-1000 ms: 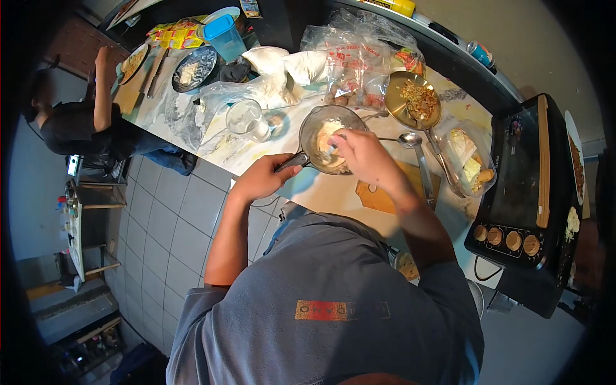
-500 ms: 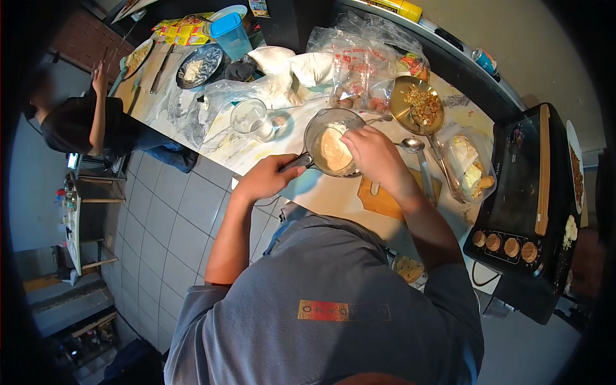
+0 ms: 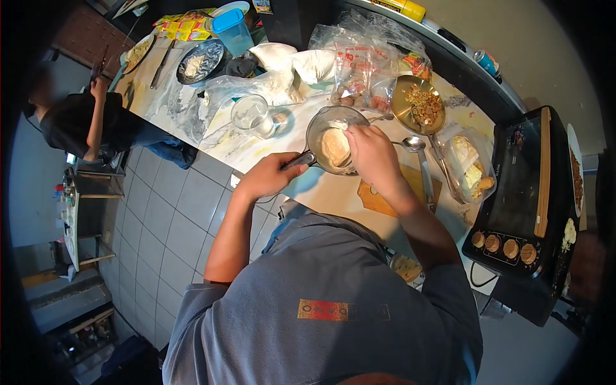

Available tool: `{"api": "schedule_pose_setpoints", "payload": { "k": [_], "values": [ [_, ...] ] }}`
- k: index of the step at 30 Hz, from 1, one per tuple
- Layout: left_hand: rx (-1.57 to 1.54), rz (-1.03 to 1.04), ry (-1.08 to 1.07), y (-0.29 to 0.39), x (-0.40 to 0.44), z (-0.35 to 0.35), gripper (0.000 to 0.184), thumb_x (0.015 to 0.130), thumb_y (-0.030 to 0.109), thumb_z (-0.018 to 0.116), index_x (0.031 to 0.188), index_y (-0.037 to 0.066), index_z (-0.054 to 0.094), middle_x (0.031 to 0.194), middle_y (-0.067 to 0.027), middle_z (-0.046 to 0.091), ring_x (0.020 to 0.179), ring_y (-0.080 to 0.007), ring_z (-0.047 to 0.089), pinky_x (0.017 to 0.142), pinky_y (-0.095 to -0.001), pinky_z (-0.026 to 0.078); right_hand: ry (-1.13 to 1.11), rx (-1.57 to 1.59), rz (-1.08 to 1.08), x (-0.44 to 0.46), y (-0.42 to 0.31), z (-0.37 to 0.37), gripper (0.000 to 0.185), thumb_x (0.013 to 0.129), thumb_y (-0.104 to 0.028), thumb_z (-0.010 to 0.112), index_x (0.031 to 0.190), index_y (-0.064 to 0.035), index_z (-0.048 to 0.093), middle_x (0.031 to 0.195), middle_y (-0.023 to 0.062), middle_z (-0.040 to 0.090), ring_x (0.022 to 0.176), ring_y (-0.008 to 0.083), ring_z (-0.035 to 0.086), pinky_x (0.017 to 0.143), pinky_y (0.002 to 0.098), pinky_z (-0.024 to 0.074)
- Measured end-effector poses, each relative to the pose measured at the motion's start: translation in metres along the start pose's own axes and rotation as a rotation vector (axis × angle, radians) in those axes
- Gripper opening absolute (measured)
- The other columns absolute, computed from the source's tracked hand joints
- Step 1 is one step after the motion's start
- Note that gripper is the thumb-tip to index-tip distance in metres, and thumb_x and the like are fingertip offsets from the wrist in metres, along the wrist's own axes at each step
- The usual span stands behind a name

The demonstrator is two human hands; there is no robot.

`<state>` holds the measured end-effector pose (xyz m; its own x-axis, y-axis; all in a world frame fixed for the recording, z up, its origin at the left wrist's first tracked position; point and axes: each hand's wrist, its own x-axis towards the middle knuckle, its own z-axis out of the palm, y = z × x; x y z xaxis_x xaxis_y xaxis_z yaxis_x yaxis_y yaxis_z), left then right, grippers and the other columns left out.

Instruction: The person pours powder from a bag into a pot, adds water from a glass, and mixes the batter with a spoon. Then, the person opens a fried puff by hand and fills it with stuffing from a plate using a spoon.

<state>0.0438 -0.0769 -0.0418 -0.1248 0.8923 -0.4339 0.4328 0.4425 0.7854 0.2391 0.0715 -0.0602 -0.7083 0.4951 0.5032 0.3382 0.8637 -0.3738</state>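
My left hand (image 3: 268, 176) is wrapped around the dark handle (image 3: 298, 160) of a small pan (image 3: 312, 131) over the near edge of the counter. In the pan lies a lump of pale dough (image 3: 335, 149), with some white flour at its upper edge. My right hand (image 3: 374, 156) reaches over the pan's right rim, its fingers curled together at the dough's edge. The fingertips are partly hidden. A metal spoon (image 3: 413, 145) and a wooden board (image 3: 378, 197) lie just to the right, partly under my right forearm.
A brass-coloured pan of chopped food (image 3: 410, 96), a bag of food (image 3: 466, 160) and a black toaster oven (image 3: 513, 186) stand to the right. Beyond my hands are a clear cup (image 3: 251, 115), flour bags (image 3: 311, 67) and a plastic bag (image 3: 362, 70). Another person (image 3: 83, 125) stands at the left.
My right hand has shifted slightly at the dough, and the lump's outline looks a little different. My left hand keeps hold of the handle. At the left, the other person's hand has moved a little.
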Motion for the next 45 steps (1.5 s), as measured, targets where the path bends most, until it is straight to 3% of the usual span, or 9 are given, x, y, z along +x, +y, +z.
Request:
{"api": "schedule_pose_setpoints", "payload": {
  "k": [6, 10, 12, 16, 22, 27, 36, 39, 45],
  "values": [
    [-0.013, 0.034, -0.009, -0.003, 0.001, 0.002, 0.032, 0.092, 0.033, 0.062, 0.106, 0.004, 0.066, 0.063, 0.0045, 0.046, 0.059, -0.0065, 0.041, 0.053, -0.0253, 0.034, -0.157, 0.550, 0.546, 0.004, -0.019, -0.012, 0.023, 0.095, -0.018, 0.052, 0.097, 0.0031, 0.059, 0.072, 0.0200, 0.062, 0.067, 0.0397, 0.059, 0.067, 0.0449, 0.0488],
    [-0.007, 0.026, -0.020, -0.001, 0.002, 0.001, 0.033, 0.092, 0.034, 0.062, 0.105, 0.004, 0.066, 0.063, 0.0044, 0.046, 0.058, -0.0064, 0.041, 0.053, -0.0250, 0.033, 0.042, 0.591, 0.402, 0.004, -0.009, 0.005, 0.023, 0.095, -0.018, 0.051, 0.090, 0.0028, 0.058, 0.071, 0.0185, 0.063, 0.070, 0.0392, 0.062, 0.066, 0.0500, 0.0473],
    [-0.006, 0.006, -0.022, 0.002, 0.001, 0.000, 0.032, 0.092, 0.031, 0.062, 0.106, 0.002, 0.065, 0.065, 0.0000, 0.051, 0.062, -0.0093, 0.044, 0.058, -0.0275, 0.037, 0.137, 0.128, -0.023, 0.004, 0.002, 0.006, 0.022, 0.095, -0.018, 0.051, 0.090, 0.0023, 0.059, 0.073, 0.0193, 0.064, 0.071, 0.0387, 0.063, 0.066, 0.0491, 0.0477],
    [-0.008, -0.098, -0.023, 0.007, -0.001, -0.001, 0.033, 0.092, 0.029, 0.062, 0.107, 0.000, 0.065, 0.068, -0.0042, 0.057, 0.066, -0.0119, 0.048, 0.063, -0.0301, 0.041, 0.013, 0.043, 0.026, -0.002, 0.001, -0.003, 0.023, 0.095, -0.019, 0.051, 0.089, 0.0016, 0.059, 0.075, 0.0190, 0.065, 0.071, 0.0382, 0.063, 0.066, 0.0475, 0.0482],
    [0.034, -0.020, -0.034, 0.004, -0.001, -0.001, 0.033, 0.091, 0.029, 0.062, 0.109, 0.001, 0.065, 0.070, -0.0061, 0.059, 0.067, -0.0127, 0.049, 0.064, -0.0307, 0.042, -0.173, 0.605, 0.549, 0.005, -0.010, -0.009, 0.025, 0.096, -0.019, 0.049, 0.088, 0.0015, 0.060, 0.076, 0.0225, 0.064, 0.074, 0.0412, 0.062, 0.067, 0.0482, 0.0479],
    [-0.010, 0.034, -0.011, 0.000, -0.002, 0.002, 0.032, 0.092, 0.034, 0.062, 0.104, 0.005, 0.066, 0.061, 0.0046, 0.045, 0.056, -0.0067, 0.040, 0.051, -0.0255, 0.033, -0.106, 0.087, 0.283, 0.003, 0.004, 0.003, 0.021, 0.096, -0.018, 0.052, 0.096, 0.0001, 0.061, 0.074, 0.0195, 0.063, 0.071, 0.0395, 0.061, 0.066, 0.0430, 0.0492],
    [-0.014, 0.005, -0.011, 0.001, -0.001, 0.001, 0.031, 0.091, 0.034, 0.064, 0.104, 0.005, 0.066, 0.061, 0.0046, 0.045, 0.055, -0.0064, 0.040, 0.051, -0.0252, 0.033, -0.084, 0.491, 0.036, 0.002, -0.005, 0.003, 0.017, 0.092, -0.014, 0.055, 0.100, 0.0005, 0.062, 0.084, 0.0202, 0.064, 0.084, 0.0387, 0.061, 0.075, 0.0453, 0.0482],
    [-0.017, 0.010, -0.015, 0.001, -0.001, 0.001, 0.032, 0.091, 0.034, 0.064, 0.104, 0.005, 0.067, 0.061, 0.0046, 0.045, 0.056, -0.0064, 0.040, 0.050, -0.0251, 0.033, -0.282, 0.488, 0.033, 0.003, -0.002, -0.007, 0.019, 0.092, -0.015, 0.056, 0.104, -0.0014, 0.063, 0.086, 0.0185, 0.064, 0.086, 0.0376, 0.061, 0.076, 0.0437, 0.0488],
    [-0.018, 0.038, 0.003, -0.001, 0.001, 0.002, 0.032, 0.091, 0.034, 0.064, 0.105, 0.005, 0.067, 0.061, 0.0048, 0.045, 0.056, -0.0064, 0.040, 0.051, -0.0252, 0.033, -0.108, 0.316, -0.167, 0.010, 0.006, -0.008, 0.015, 0.092, -0.016, 0.057, 0.094, -0.0015, 0.061, 0.083, 0.0184, 0.062, 0.083, 0.0371, 0.060, 0.073, 0.0450, 0.0479]
  ]
}}
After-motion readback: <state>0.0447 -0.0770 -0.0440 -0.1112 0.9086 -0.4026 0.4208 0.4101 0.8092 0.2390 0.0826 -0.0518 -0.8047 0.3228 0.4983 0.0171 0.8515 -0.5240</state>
